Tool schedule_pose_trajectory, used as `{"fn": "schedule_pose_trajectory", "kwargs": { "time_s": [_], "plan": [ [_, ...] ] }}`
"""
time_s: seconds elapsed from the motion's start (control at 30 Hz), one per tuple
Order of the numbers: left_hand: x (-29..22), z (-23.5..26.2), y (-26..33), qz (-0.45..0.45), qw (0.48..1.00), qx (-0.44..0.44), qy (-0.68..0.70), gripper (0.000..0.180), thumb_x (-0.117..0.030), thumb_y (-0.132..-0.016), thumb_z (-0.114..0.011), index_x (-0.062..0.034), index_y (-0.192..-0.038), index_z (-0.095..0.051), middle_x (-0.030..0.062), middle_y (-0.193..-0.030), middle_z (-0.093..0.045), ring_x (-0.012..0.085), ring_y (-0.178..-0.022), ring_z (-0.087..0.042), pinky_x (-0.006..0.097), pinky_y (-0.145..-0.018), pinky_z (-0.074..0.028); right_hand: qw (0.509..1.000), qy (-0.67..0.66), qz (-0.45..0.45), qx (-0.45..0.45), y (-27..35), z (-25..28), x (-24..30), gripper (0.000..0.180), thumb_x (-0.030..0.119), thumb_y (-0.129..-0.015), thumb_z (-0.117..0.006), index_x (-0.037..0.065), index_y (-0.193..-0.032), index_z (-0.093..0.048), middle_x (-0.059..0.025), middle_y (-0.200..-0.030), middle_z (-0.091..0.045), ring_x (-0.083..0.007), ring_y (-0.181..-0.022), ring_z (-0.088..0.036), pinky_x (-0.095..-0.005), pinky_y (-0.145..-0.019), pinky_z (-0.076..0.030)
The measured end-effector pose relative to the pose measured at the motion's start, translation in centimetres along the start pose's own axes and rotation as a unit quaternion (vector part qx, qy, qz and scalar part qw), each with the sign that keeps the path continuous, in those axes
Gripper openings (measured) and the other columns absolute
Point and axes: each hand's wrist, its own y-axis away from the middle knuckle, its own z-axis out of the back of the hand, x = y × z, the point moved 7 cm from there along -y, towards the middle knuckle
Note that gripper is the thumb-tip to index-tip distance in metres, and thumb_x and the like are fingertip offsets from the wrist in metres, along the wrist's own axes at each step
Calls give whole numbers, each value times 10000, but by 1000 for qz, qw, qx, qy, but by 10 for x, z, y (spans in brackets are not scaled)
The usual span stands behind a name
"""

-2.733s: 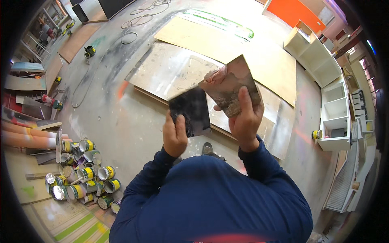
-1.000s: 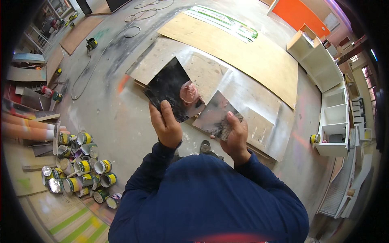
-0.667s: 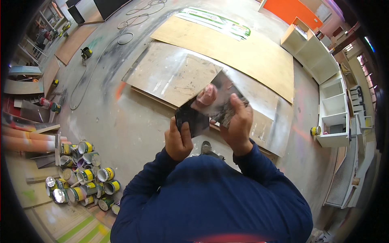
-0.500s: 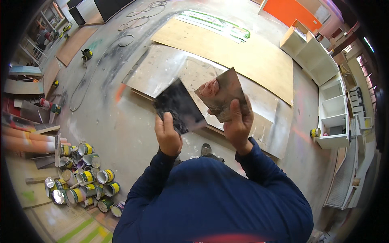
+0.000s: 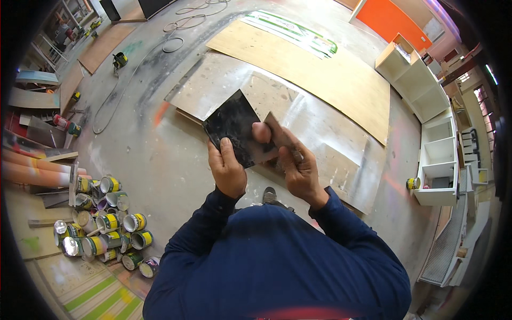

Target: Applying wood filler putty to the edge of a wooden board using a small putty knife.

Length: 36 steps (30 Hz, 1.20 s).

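My left hand grips a thin, dark square plate at its lower corner, thumb on top. The plate's black face is smudged, with a brownish patch toward its right corner. In my right hand is a second thin plate, brownish-grey and stained, tilted steeply. A pink lump of putty sits on its left side, over the dark plate. Whether the lump touches the dark plate, I cannot tell. The fingers behind both plates are partly hidden.
Low boards lie on the floor ahead, with a plywood sheet beyond. Several used paint cans are heaped at the lower left. White shelving stands at the right. A hose coils across the floor at the far left.
My right hand has moved left and tipped its plate from nearly face-up to steep, bringing the putty over the dark plate. My left hand keeps its grip, with the dark plate slightly turned.
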Motion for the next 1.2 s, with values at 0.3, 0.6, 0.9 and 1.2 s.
{"fn": "schedule_pose_trajectory", "kwargs": {
  "time_s": [0.3, 0.6, 0.9, 1.2],
  "plan": [
    [0, 7, -5, 17, 999, 2, -29, 369, -203, -1080, -455, 46, -1349, -500, 135, -1201, -626, 179, -1039, -598, 306, -927, -488, 878, 416, -96, 216, 9, 32, -16, 535, -33, -904, -624, 112, -1415, -565, -174, -1122, -628, -354, -918, -681, -398, -781, -557],
    [-8, 0, -6, -53, 994, 43, -84, 343, -173, -1073, -451, 41, -1333, -513, 116, -1164, -640, 168, -1025, -597, 302, -925, -482, 826, 521, 160, 145, -3, 4, 49, 563, -55, -705, -678, 177, -1217, -721, -124, -1198, -597, -340, -1235, -569, -447, -1016, -403],
    [-4, -2, -4, 24, 989, 83, -122, 351, -124, -1073, -411, 49, -1367, -488, 146, -1265, -630, 215, -1097, -631, 323, -985, -486, 885, 421, 176, 95, -14, 12, 65, 497, -68, -735, -696, 161, -1174, -743, -123, -1177, -615, -325, -1159, -616, -477, -965, -457],
    [0, 4, -17, 100, 980, 48, 165, 336, -151, -1057, -449, 22, -1335, -522, 142, -1254, -643, 240, -1098, -662, 353, -958, -546, 955, 280, 45, 83, -4, 25, -14, 587, -192, -853, -516, 84, -1359, -631, -204, -1232, -614, -336, -1119, -649, -371, -935, -547]
  ]
}}
